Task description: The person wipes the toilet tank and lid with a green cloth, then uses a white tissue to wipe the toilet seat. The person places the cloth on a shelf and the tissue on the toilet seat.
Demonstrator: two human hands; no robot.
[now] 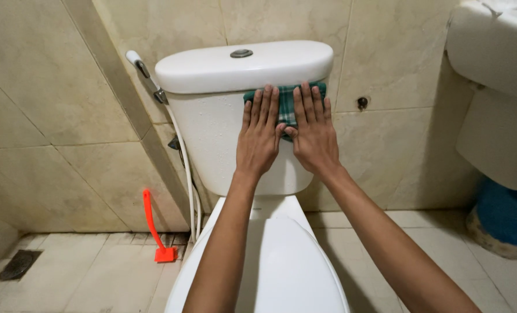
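On the toilet tank's front, two hands press a cloth.
The left hand (259, 136) and right hand (313, 133) lie flat, fingers spread, pinning the green checked cloth (286, 107) against the white toilet tank (212, 133) just under its lid (212, 66).

Cloth (285, 110): green and white check. Toilet tank (223, 145), tank lid (212, 66), seat cover (281, 266): white. Flush button (241, 53): grey metallic. Brush (154, 226), far left: orange-red. Wall tiles (49, 87): beige, mottled. Bucket (508, 217), right: blue.

No packages, labels, signs or screens show anywhere in this tiled bathroom view.
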